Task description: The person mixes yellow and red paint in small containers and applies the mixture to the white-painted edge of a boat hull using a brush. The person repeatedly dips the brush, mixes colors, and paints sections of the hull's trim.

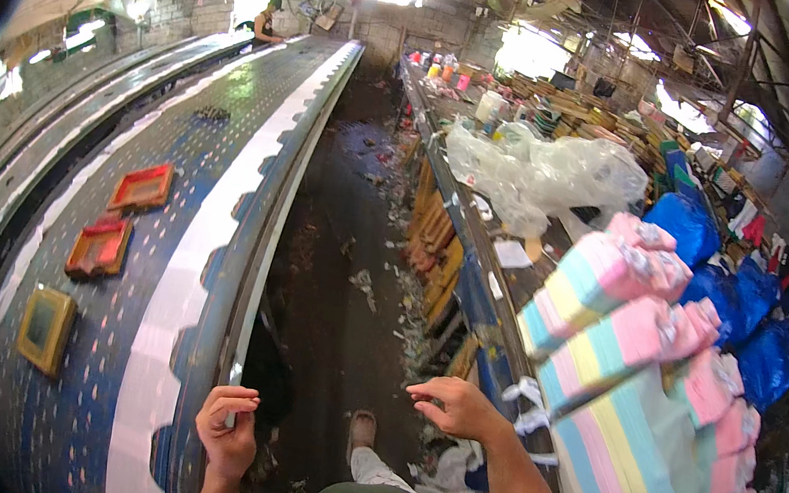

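My left hand hangs beside the edge of a long printing table, its fingers loosely bent and nothing visible in them. Over the aisle, my right hand is held out with thumb and fingers apart, also holding nothing. It is nearest to the right-hand table's edge and some stacked bundles striped in pink, yellow and blue. On the left table lie a white cloth strip with a scalloped edge, two red-orange frames and a yellow-rimmed frame.
The dark aisle floor between the tables has scraps along its side. Clear plastic sheeting lies on the right table. Blue bags sit beyond the bundles. Another person stands at the far left.
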Tool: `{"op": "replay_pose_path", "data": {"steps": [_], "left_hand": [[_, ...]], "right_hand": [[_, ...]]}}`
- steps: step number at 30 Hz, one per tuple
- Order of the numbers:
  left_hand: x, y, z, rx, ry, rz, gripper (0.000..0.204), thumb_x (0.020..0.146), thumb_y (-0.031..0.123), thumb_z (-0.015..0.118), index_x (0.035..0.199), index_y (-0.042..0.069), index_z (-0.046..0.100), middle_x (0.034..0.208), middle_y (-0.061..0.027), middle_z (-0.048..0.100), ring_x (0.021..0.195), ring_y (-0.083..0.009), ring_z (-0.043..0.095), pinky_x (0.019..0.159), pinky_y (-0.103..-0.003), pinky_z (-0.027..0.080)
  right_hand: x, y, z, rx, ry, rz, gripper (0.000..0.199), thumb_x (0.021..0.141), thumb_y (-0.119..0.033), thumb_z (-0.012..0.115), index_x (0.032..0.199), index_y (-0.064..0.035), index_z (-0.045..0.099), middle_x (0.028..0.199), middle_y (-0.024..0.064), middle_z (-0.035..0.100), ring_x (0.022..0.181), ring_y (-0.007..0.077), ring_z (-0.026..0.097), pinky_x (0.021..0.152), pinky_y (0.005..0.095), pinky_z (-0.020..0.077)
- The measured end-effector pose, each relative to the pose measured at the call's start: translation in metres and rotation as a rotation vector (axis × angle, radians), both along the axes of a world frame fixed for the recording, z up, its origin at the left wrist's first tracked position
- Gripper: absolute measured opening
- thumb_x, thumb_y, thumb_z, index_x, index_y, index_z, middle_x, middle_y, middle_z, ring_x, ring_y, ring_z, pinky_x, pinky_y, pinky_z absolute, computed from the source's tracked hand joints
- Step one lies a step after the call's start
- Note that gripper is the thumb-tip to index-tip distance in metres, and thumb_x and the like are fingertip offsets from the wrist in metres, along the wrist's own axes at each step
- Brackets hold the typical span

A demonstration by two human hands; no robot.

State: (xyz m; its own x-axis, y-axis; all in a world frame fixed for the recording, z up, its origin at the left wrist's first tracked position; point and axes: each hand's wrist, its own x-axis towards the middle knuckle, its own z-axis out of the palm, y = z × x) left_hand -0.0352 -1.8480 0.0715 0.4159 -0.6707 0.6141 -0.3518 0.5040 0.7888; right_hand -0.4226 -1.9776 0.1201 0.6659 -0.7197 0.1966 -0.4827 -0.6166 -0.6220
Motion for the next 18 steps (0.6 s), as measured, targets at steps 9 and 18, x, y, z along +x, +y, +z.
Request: {"op": "replay_pose_path", "data": {"steps": [9,18], "left_hand": [[0.015,-0.273,0.061,0.031,-0.291,0.078,0.024,0.086,-0.020,0.076,0.096,0.001,0.074,0.104,-0.0159,0.081,0.094,-0.0272,0.079,0.086,-0.036,0.061],[0.094,-0.479,0.005,0.136,0.027,0.238,0.021,0.095,-0.020,0.064,0.095,-0.001,0.074,0.103,-0.0145,0.077,0.097,-0.0243,0.074,0.089,-0.034,0.058]], "right_hand": [[0.031,-0.303,0.020,-0.186,-0.167,-0.082,0.026,0.090,0.003,0.081,0.114,-0.0070,0.081,0.096,0.0107,0.072,0.090,0.0314,0.074,0.081,0.0432,0.0594],[0.121,-0.596,0.052,-0.351,-0.304,0.125,0.036,0.086,0.015,0.073,0.113,-0.0071,0.079,0.093,0.0097,0.065,0.084,0.0308,0.070,0.075,0.0433,0.0571]]}}
